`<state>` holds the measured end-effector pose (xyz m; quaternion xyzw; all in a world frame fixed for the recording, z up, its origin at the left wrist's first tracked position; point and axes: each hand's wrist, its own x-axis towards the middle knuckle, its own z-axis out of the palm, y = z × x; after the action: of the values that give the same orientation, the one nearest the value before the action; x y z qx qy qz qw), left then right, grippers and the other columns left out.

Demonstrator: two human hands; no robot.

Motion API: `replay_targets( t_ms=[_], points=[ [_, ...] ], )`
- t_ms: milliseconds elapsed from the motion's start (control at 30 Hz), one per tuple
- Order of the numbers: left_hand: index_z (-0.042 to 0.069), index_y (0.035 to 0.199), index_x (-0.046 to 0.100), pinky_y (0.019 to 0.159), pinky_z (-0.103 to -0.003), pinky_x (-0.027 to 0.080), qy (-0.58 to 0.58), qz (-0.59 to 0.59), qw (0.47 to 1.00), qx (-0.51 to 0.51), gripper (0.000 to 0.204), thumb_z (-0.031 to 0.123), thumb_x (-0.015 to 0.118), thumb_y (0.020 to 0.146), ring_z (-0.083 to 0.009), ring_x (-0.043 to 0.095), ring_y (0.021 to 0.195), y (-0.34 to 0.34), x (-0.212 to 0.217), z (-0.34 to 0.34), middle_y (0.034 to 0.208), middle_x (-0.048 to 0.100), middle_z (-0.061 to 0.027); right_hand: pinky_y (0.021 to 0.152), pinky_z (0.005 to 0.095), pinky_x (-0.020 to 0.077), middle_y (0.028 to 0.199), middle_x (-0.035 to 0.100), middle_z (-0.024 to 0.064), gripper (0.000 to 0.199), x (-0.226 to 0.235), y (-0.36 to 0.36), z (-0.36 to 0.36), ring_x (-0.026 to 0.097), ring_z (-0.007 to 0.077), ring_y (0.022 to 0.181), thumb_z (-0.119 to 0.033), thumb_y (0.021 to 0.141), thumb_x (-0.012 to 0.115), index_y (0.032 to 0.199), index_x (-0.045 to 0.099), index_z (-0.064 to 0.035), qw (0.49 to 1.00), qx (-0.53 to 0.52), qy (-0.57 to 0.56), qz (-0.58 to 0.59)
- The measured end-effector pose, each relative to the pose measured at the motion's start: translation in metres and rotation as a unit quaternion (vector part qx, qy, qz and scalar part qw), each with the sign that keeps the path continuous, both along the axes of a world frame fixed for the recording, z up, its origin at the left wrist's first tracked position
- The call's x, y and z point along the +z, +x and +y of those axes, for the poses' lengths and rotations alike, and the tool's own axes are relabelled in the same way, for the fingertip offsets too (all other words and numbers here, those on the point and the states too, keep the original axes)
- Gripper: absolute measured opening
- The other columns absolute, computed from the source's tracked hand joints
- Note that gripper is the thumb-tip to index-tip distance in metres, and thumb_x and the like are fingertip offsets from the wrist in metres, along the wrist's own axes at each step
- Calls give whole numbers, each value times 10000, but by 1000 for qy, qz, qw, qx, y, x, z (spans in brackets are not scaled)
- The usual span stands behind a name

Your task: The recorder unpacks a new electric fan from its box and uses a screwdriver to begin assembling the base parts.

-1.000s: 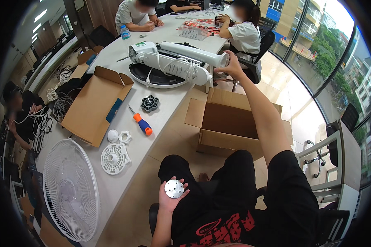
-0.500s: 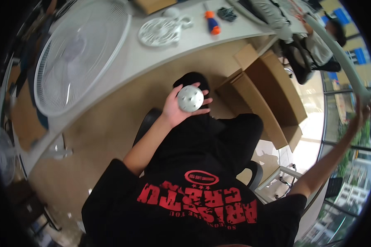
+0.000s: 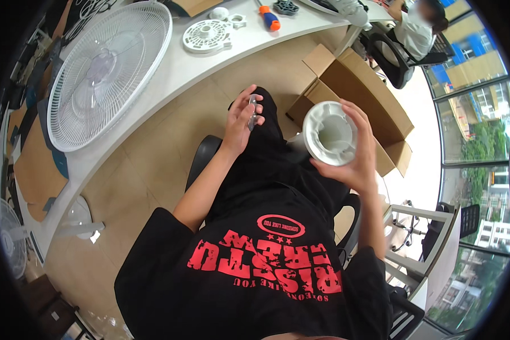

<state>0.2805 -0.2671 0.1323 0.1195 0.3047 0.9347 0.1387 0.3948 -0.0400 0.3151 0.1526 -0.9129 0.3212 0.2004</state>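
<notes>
Hands are apart, both busy: left hand (image 3: pixel 242 122) has a silvery disc (image 3: pixel 252 112) in its fingers, tipped nearly edge-on, and right hand (image 3: pixel 360 153) is wrapped round the flared open end of a white tube (image 3: pixel 330 136). Open cardboard box (image 3: pixel 374 99) just past the right one. Beyond the left, the table (image 3: pixel 170 65) has a screwdriver (image 3: pixel 269 18), round white part (image 3: pixel 205 37) and big fan grille (image 3: pixel 110 73).

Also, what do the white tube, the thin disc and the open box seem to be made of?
White tube in the right hand: probably plastic, smooth, with moulded-looking ribs inside.
Thin disc in the left hand: perhaps metal, since it looks grey and slightly shiny, but it is partly hidden.
Open box: likely cardboard, matt brown, with folded flaps.
</notes>
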Motion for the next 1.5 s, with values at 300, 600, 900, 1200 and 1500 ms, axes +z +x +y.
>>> replay_targets(
  t_ms=[300,600,900,1200,1500],
  points=[
    [37,1438,423,1053,-489,480,-114,274,932,209,679,319,750,914,-343,555,1255,29,61,-4,1377,516,-193,1037,450,462,1387,532,168,1011,-33,-19,-29,542,382,1235,-242,555,929,1424,441,-69,999,30,-10,-29],
    [-13,1394,467,1099,-373,436,-245,310,907,148,764,155,878,772,-260,578,1262,29,109,24,1371,529,-148,1036,454,464,1401,531,160,1116,-53,-20,-24,544,376,1238,-238,555,933,1487,347,-55,995,20,-90,-32],
    [52,1496,418,1071,-415,459,-468,421,768,115,971,118,901,657,-339,539,1306,39,120,35,1449,537,-155,1021,464,474,1423,513,183,959,-61,-17,-28,545,391,1226,-167,539,855,1420,486,-83,997,17,-78,11],
    [35,1533,359,1164,-420,333,-254,234,937,57,668,264,664,984,-252,411,1433,26,94,21,1562,422,-131,1037,472,457,1455,492,193,714,-66,-17,-20,540,385,1252,-274,576,903,1234,684,-102,998,-8,-57,31],
    [25,1401,503,515,-245,505,-316,72,928,-181,710,620,349,1045,-120,680,854,22,32,9,1158,656,-97,1050,482,455,1447,488,194,810,-73,-23,-31,520,397,1279,-309,592,915,1323,625,-115,1000,16,6,-12]
  ],
)
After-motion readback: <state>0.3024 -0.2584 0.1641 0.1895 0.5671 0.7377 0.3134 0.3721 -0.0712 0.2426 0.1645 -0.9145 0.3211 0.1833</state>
